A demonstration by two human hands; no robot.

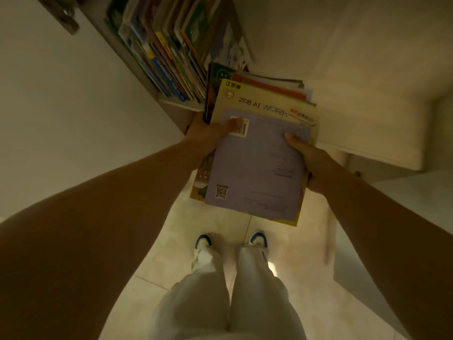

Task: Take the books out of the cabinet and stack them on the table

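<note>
Both hands hold 1 stack of thin books (257,153) flat above the tiled floor (171,241), just in front of the open cabinet (137,60). The left hand (208,136) grips the stack's left edge, its thumb lying across the top cover beside a barcode sticker (241,127). The right hand (311,160) grips the right edge, thumb pressed on the same cover. That top book is a pale purple paperback (255,173) with a QR code near its lower left corner. Under it lies a yellow book printed "ZOB AT WORK" (263,105), and beneath that several more covers fan out, showing green, orange and white edges.

Inside the cabinet, a row of colourful thin books (169,52) stands leaning on a white shelf. A white cabinet door (61,94) stands open on the left. Another white panel (362,106) lies to the right of the stack. Below, the person's pale trousers (232,290) and 2 blue-and-white shoes (203,241) stand on the tiles.
</note>
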